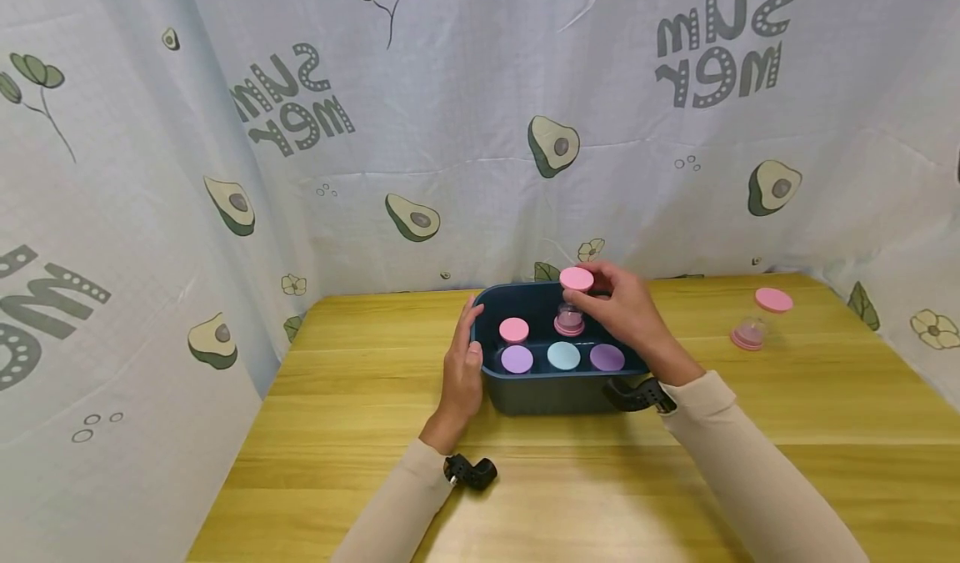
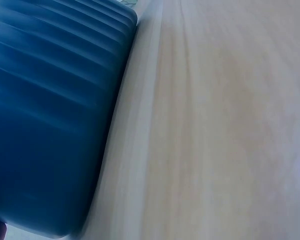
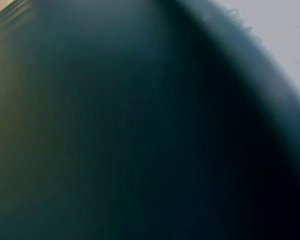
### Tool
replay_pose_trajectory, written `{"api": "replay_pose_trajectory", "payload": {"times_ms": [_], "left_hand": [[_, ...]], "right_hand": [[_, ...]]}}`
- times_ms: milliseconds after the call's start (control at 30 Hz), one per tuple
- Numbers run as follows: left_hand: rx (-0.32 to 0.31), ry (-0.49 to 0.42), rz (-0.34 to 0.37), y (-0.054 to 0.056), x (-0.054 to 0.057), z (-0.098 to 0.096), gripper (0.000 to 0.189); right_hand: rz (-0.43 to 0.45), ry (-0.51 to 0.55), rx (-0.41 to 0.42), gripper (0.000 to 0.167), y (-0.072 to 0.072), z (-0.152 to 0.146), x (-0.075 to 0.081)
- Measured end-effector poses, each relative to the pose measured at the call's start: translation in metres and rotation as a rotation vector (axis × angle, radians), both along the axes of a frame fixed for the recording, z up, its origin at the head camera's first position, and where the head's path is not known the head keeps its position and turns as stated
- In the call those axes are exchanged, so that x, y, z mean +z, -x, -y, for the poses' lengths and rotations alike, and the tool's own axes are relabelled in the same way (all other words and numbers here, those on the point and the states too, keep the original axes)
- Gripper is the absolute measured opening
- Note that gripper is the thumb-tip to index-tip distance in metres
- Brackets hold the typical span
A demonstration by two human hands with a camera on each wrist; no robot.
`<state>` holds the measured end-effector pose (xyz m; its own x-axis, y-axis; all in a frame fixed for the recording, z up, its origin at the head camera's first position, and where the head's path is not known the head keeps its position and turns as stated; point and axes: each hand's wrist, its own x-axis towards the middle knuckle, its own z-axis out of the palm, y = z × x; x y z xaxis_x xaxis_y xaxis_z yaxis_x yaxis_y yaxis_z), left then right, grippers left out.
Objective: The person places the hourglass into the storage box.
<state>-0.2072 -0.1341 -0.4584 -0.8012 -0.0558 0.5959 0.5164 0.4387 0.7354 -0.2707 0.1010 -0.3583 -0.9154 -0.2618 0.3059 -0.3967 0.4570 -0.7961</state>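
My right hand (image 1: 630, 309) holds a pink sand timer (image 1: 577, 279) upright by its upper part, thumb and fingers at the pink top. The timer's clear glass and pink base show inside a dark blue bin (image 1: 555, 396); whether the base touches the floor I cannot tell. My left hand (image 1: 461, 379) rests along the bin's left side with its fingers extended. Inside stand another pink timer (image 1: 513, 330), a lilac one (image 1: 517, 359), a light blue one (image 1: 563, 355) and a purple one (image 1: 607, 357), seen mostly as round tops. The bin's ribbed wall (image 2: 50, 100) fills the left wrist view's left side.
Right of the bin, a further pink sand timer (image 1: 750, 334) stands on the wooden table (image 1: 360, 429). A white curtain (image 1: 465, 129) printed with avocados hangs behind the table and at its sides. The right wrist view is dark and blurred, close against the bin.
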Motion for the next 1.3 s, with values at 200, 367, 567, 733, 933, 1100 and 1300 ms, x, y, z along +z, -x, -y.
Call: {"api": "replay_pose_trajectory", "payload": {"times_ms": [200, 367, 567, 733, 933, 1100, 1300], "left_hand": [[-0.001, 0.003, -0.010, 0.0001, -0.0002, 0.0004, 0.055], [-0.013, -0.004, -0.017, -0.0003, -0.0016, 0.0001, 0.055], [-0.018, -0.014, -0.015, -0.0010, -0.0016, 0.0012, 0.056], [-0.012, -0.007, -0.007, -0.0015, -0.0002, 0.0010, 0.057], [-0.013, -0.007, -0.005, -0.0017, 0.0007, 0.0008, 0.055], [-0.011, -0.005, -0.006, -0.0013, 0.0013, 0.0005, 0.056], [-0.014, -0.008, -0.011, -0.0013, 0.0003, 0.0003, 0.056]], "right_hand": [[0.028, -0.014, 0.014, 0.053, 0.0004, 0.0021, -0.0040], [0.053, -0.036, 0.014, 0.054, -0.0005, 0.0027, -0.0052], [0.091, -0.076, 0.020, 0.056, -0.0015, 0.0056, -0.0059], [0.125, -0.093, 0.039, 0.057, -0.0017, 0.0062, -0.0074], [0.134, -0.123, 0.041, 0.056, -0.0012, 0.0065, -0.0087], [0.138, -0.151, 0.048, 0.053, -0.0014, 0.0068, -0.0092], [0.144, -0.176, 0.059, 0.050, -0.0009, 0.0070, -0.0103]]}}
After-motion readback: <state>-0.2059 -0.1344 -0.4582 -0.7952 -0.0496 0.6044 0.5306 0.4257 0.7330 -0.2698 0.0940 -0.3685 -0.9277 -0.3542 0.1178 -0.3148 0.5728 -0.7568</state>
